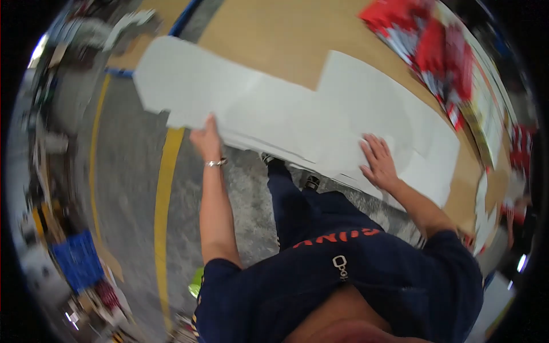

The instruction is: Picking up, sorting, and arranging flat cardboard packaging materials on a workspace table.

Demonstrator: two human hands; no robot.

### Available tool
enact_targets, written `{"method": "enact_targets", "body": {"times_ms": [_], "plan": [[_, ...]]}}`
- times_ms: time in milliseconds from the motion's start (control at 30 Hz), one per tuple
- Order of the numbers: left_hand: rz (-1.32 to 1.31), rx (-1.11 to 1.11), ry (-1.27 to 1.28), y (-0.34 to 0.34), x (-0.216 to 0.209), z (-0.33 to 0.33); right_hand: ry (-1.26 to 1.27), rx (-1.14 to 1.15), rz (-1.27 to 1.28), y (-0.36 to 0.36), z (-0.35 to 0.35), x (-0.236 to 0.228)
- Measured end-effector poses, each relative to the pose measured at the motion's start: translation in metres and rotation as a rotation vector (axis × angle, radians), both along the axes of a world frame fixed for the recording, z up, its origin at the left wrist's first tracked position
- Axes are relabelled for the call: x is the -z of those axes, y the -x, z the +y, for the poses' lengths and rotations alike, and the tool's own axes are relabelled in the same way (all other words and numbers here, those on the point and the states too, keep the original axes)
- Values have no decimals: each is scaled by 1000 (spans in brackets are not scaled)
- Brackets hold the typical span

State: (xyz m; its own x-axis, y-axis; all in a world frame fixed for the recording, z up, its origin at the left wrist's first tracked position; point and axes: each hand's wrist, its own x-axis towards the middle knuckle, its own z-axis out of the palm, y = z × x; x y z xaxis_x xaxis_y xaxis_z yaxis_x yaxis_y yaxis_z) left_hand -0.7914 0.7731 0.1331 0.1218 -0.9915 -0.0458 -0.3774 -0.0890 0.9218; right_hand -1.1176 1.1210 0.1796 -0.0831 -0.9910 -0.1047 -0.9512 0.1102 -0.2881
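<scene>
A large white cut-out sheet [269, 108], with a step-shaped notch along its far edge, lies in front of me over a brown board surface. At its near left edge my left hand [207, 139] grips the sheet, thumb on top and the other fingers hidden underneath. Further right, my right hand [377, 161] rests flat on the sheet with its fingers spread. More white layers show along the near edge below the top sheet. The left end of the sheet juts past the brown board [269, 34].
Red and silver plastic packages [429, 51] lie at the far right of the board. A yellow floor line [166, 211] runs at my left. Further left stands a blue crate [80, 260] among other goods. A person in red [517, 211] is at the right edge.
</scene>
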Motion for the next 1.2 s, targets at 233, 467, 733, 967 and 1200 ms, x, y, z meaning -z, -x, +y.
{"method": "enact_targets", "body": {"times_ms": [233, 467, 733, 967, 1200], "plan": [[911, 90, -525, -42, 10, -12, 3, 65, -74, 2, -34, -15], [985, 108, -720, -50, 7, -30, 81, 152, -196, -24, -239, -16], [849, -114, -780, -30, 12, -54, -68, 16, -264, -103, -390, -3], [913, -116, -787, -27, 7, -59, -266, 349, -798, -85, -399, 22], [827, -126, -811, -28, 4, -63, -352, 371, -862, -94, -411, 9]]}}
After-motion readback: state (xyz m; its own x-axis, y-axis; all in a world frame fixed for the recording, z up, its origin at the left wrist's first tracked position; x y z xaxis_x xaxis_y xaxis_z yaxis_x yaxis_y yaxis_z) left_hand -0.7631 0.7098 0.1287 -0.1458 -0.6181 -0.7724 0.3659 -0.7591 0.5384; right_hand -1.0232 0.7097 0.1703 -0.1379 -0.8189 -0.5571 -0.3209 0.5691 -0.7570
